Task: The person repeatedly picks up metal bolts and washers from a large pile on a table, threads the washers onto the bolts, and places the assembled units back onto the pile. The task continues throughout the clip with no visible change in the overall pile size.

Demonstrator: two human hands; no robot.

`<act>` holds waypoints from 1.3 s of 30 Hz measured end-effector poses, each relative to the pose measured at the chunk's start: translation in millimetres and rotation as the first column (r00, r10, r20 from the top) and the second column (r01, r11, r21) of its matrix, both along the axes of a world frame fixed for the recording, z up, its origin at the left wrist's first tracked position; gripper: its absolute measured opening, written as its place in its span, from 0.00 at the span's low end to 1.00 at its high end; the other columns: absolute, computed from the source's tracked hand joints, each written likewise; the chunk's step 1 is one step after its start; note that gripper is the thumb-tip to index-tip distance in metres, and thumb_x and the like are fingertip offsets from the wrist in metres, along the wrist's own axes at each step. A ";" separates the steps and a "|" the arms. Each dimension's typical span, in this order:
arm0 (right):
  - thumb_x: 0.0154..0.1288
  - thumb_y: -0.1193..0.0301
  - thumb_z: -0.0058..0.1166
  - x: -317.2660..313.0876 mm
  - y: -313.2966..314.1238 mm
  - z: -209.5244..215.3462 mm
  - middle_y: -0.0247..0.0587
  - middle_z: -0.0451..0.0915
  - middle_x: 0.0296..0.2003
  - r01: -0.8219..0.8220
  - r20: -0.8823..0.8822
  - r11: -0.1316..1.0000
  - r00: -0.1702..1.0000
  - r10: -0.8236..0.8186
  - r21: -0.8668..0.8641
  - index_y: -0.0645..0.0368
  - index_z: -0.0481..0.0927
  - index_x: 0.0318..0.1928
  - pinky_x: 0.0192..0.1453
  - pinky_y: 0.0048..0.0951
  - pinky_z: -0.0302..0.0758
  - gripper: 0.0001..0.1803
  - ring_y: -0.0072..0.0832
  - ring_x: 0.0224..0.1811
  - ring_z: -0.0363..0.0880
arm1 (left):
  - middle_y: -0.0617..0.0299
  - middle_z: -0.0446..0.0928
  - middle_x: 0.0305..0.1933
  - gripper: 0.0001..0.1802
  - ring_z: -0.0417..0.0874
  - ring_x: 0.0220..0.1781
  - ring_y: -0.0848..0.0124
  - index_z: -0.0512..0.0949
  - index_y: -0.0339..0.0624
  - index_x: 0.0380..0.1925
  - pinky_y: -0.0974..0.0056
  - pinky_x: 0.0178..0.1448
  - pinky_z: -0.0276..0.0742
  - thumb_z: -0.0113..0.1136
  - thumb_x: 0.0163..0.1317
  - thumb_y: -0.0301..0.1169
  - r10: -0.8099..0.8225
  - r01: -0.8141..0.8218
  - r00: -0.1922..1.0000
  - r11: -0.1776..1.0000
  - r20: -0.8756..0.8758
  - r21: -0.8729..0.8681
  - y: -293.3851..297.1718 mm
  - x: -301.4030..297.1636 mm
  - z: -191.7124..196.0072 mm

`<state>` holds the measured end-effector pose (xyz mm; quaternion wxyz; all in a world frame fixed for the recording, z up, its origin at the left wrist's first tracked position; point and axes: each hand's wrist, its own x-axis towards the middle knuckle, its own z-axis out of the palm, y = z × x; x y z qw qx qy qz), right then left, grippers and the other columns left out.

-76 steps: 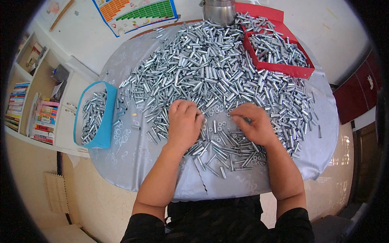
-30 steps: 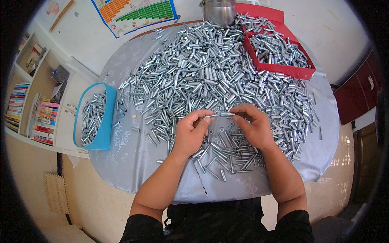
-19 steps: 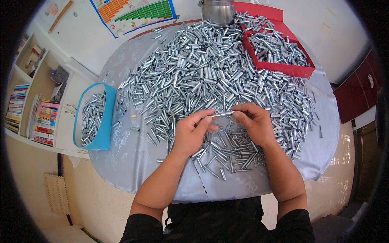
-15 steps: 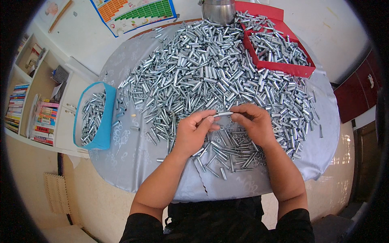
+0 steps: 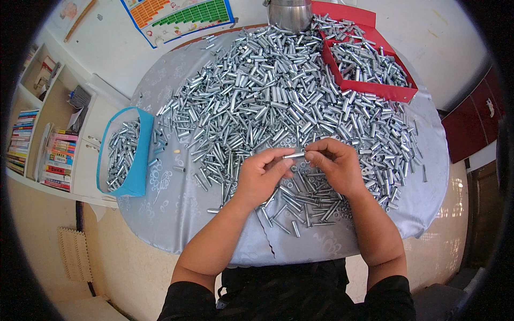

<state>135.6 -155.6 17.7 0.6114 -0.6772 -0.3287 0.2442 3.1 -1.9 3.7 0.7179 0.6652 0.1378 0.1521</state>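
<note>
**One shiny metal piece (image 5: 294, 155) up front, a mountain of hardware (image 5: 257, 91) behind it**

So the little cylindrical piece sits pretty much level between the person's two hands, just above the near edge of the heap. Left hand (image 5: 258, 179) has its end pinched between thumb and fingertips, with the other fingers curled under. Right hand (image 5: 338, 167) has the opposite end in the same sort of thumb-and-finger pinch, so there's no real gap in either grip. Can't tell if it's one part or two fitted together, too small.

Loose metal rings (image 5: 289, 140) lie right by the fingertips. Below, between the forearms, there's a jumble of thin bolts (image 5: 316, 206). It's all on a silvery grey tablecloth (image 5: 155, 227) with a dark, wavy line running toward the near edge.

Further out: blue bin (image 5: 138, 166) on the left with more parts in it, red box (image 5: 375, 92) loaded up at the back right, and a steel pot (image 5: 290, 15) just beside that. Bookshelf (image 5: 64, 115) off to the far left, colourful chart (image 5: 182, 20) on the back wall.
</note>
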 end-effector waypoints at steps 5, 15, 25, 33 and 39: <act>0.62 0.76 0.60 6.0 -1.1 -4.5 0.35 0.82 0.31 0.086 0.009 0.996 0.996 -0.086 0.009 0.64 0.82 0.40 0.38 0.21 0.74 0.06 0.18 0.32 0.78 | 0.57 0.83 0.39 0.13 0.83 0.33 0.74 0.78 0.33 0.49 0.71 0.39 0.79 0.57 0.65 0.23 0.133 -0.132 0.991 0.990 0.016 -0.058 2.9 0.5 0.3; 0.61 0.77 0.60 23.9 -8.3 -3.5 0.32 0.80 0.31 0.305 0.381 0.952 0.884 -0.273 -0.027 0.62 0.83 0.39 0.36 0.20 0.71 0.06 0.17 0.31 0.75 | 0.57 0.83 0.37 0.12 0.82 0.31 0.75 0.79 0.33 0.48 0.70 0.37 0.79 0.57 0.65 0.25 0.208 -0.205 0.977 0.977 0.038 -0.060 5.9 0.1 2.2; 0.53 0.76 0.59 35.1 -19.9 0.0 0.45 0.79 0.32 0.204 0.697 0.963 0.716 -0.024 -0.176 0.59 0.84 0.35 0.41 0.38 0.76 0.07 0.43 0.37 0.79 | 0.58 0.83 0.36 0.12 0.82 0.30 0.75 0.79 0.34 0.47 0.71 0.36 0.78 0.58 0.65 0.25 0.225 -0.223 0.974 0.973 0.026 -0.066 4.5 0.2 2.1; 0.53 0.74 0.55 29.5 -14.0 -6.1 0.43 0.77 0.32 0.198 0.787 0.936 0.606 0.117 -0.292 0.56 0.85 0.34 0.44 0.39 0.76 0.08 0.42 0.39 0.78 | 0.58 0.83 0.36 0.12 0.82 0.30 0.76 0.79 0.33 0.47 0.71 0.36 0.79 0.58 0.65 0.25 0.231 -0.229 0.973 0.970 0.018 -0.080 3.5 1.4 1.7; 0.53 0.74 0.55 25.7 -18.1 6.5 0.44 0.77 0.32 0.045 0.716 0.927 0.650 0.255 -0.371 0.57 0.85 0.33 0.44 0.39 0.76 0.08 0.42 0.39 0.78 | 0.58 0.83 0.35 0.12 0.82 0.30 0.75 0.79 0.33 0.47 0.72 0.36 0.79 0.58 0.65 0.25 0.227 -0.225 0.974 0.972 0.016 -0.065 3.2 0.9 1.7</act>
